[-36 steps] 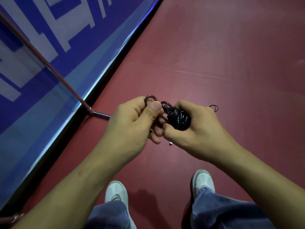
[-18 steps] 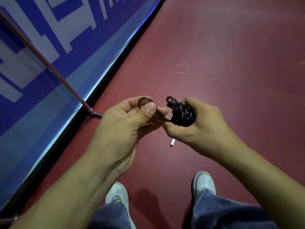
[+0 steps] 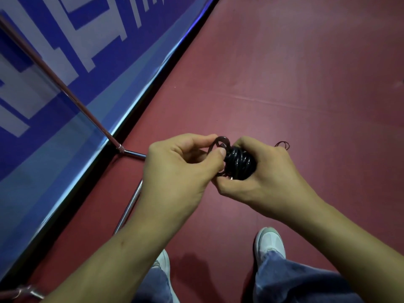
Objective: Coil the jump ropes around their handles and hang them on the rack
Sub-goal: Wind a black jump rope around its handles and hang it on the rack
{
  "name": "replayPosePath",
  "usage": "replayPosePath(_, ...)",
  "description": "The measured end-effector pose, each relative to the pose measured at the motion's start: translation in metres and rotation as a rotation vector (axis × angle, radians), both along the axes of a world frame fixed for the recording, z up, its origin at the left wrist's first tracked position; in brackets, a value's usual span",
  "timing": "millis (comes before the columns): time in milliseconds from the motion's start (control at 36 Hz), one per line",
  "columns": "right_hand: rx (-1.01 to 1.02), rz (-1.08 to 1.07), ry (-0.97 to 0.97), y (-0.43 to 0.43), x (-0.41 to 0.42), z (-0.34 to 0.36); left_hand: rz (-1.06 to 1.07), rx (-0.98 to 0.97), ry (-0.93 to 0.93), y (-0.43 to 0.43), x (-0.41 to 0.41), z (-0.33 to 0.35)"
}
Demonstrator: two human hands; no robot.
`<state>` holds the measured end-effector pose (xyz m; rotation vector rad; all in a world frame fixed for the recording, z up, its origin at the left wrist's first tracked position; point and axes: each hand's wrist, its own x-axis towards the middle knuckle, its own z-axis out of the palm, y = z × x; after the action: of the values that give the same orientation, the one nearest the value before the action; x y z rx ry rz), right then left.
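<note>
Both hands gripping rope, banner lettering illegible

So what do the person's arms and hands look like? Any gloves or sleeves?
No gloves, and no sleeves in view. The left hand and right hand are bare, with no rings showing. The left arm and right arm are bare right to the picture's edge, with no watch or bracelet.

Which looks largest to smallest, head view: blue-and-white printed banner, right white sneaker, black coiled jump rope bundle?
1. The blue-and-white printed banner
2. Tied: right white sneaker and black coiled jump rope bundle; bundle nearer camera, so unsure.
</note>
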<state>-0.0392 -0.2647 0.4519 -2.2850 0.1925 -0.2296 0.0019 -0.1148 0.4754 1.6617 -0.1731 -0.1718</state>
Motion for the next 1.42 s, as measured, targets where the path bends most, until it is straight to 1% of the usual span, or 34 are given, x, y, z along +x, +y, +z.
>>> replayPosePath(111, 0.066, -0.015, -0.02, 0.003, 0.001, 0.003, 0.058, 0.079, -0.11, -0.003, -0.003, 0.001)
replayPosePath(222, 0.093, 0.003, -0.02, 0.004, 0.001, 0.006, 0.045, 0.103, -0.164, -0.003, -0.004, 0.004)
replayPosePath(361, 0.009, 0.034, -0.013, 0.0, 0.002, 0.006, -0.022, 0.105, -0.174, 0.001, -0.003, 0.002)
replayPosePath(472, -0.087, 0.054, -0.008, -0.002, 0.003, 0.003, -0.03, 0.165, -0.204, 0.003, 0.0, -0.003)
replayPosePath(583, -0.167, 0.059, -0.031, -0.005, 0.002, 0.003, -0.07, 0.181, -0.198, 0.004, 0.002, -0.004)
replayPosePath(722, -0.196, 0.094, 0.012, -0.011, 0.003, 0.007, -0.192, 0.225, -0.191, 0.009, 0.009, -0.002)
replayPosePath(833, -0.242, 0.127, 0.02, -0.012, 0.002, 0.009, -0.239, 0.239, -0.127, 0.009, 0.014, -0.002)
replayPosePath(1028, -0.32, 0.135, 0.048, -0.011, 0.003, 0.004, -0.308, 0.318, -0.158, 0.011, 0.017, -0.005)
replayPosePath(1139, -0.306, 0.152, 0.086, -0.011, 0.002, 0.002, -0.315, 0.352, -0.159, 0.011, 0.014, -0.008)
replayPosePath(1222, -0.227, 0.158, 0.106, -0.011, 0.002, 0.001, -0.299, 0.294, -0.113, 0.01, 0.013, -0.011)
replayPosePath(1306, -0.169, 0.161, 0.083, -0.01, 0.002, 0.0, -0.275, 0.236, -0.092, 0.009, 0.014, -0.011)
replayPosePath(1361, -0.163, 0.156, 0.062, -0.01, 0.003, 0.0, -0.24, 0.251, -0.12, 0.008, 0.013, -0.009)
replayPosePath(1417, -0.171, 0.154, 0.048, -0.011, 0.003, 0.001, -0.2, 0.238, -0.089, 0.008, 0.014, -0.008)
